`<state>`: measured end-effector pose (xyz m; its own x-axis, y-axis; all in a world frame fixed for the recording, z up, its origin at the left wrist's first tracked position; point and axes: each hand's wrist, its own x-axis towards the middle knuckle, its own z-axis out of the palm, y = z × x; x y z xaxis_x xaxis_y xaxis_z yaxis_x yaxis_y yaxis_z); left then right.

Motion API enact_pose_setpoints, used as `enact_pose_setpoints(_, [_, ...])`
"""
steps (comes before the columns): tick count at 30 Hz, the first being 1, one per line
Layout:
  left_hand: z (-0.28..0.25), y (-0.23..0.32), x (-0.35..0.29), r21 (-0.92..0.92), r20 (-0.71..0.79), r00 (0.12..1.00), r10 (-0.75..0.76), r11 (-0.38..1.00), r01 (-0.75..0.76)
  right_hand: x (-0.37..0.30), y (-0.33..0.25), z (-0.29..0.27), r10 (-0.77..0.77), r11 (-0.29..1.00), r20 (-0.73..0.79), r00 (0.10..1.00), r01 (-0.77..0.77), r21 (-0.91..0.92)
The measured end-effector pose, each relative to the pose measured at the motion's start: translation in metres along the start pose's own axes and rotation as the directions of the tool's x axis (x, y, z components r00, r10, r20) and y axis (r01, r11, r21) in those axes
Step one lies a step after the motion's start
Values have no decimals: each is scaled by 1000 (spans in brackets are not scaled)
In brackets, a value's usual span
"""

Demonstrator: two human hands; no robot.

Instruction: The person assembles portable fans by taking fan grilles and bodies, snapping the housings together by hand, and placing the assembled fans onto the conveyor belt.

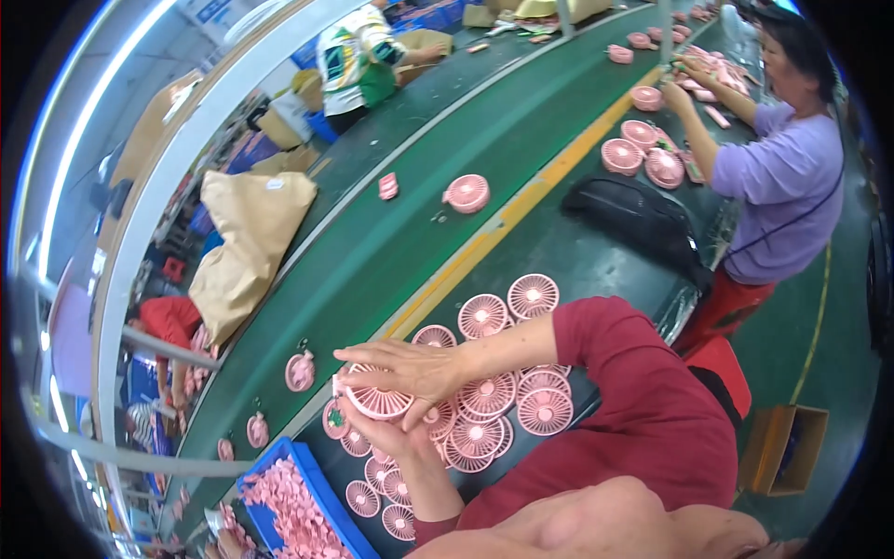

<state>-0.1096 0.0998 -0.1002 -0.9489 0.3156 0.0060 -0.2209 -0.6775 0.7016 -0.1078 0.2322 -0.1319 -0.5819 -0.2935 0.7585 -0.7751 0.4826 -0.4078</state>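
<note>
A round pink fan head (380,399) with a slatted grille is between my two hands, above the near edge of the conveyor. My right hand (414,366) lies over its top, fingers stretched across the rim. From below, my left hand (396,438) supports it, with the fingers closed against its side. Beneath and beside my hands, several similar pink fan heads (487,395) lie grouped on the dark green worktable, some overlapping. Close to my left hand is another small pink fan piece (335,419) with a bit of green on it.
A blue bin (307,475) of small pink parts stands at the lower left. The green conveyor (372,270) carries scattered pink fans. A black bag (638,224) lies on the table toward a co-worker in purple (787,177). A brown sack (247,242) stands across the belt.
</note>
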Motion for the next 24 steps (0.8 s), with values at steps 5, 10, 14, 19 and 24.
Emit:
enact_pose_setpoints(5, [8, -12, -25, 238, -67, 908, 413, 891, -387, 11, -12, 33, 82, 942, -41, 996, -64, 329])
enact_pose_setpoints(10, [-11, -2, -8, 300, -73, 914, 399, 883, -361, 25, -9, 67, 149, 942, -195, 970, -79, 327])
enact_pose_setpoints(14, [-62, -13, 30, 354, -103, 927, 360, 885, -304, 24, 13, 72, 343, 913, -83, 936, -312, 263])
enact_pose_setpoints(19, [-93, -4, 47, 472, -3, 998, -60, 880, 54, 28, 73, 37, 581, 707, 185, 793, -604, 368])
enact_pose_setpoints(24, [-105, 22, 79, 735, 108, 994, 34, 670, -103, -14, 194, -36, 581, 685, -316, 750, -660, -307])
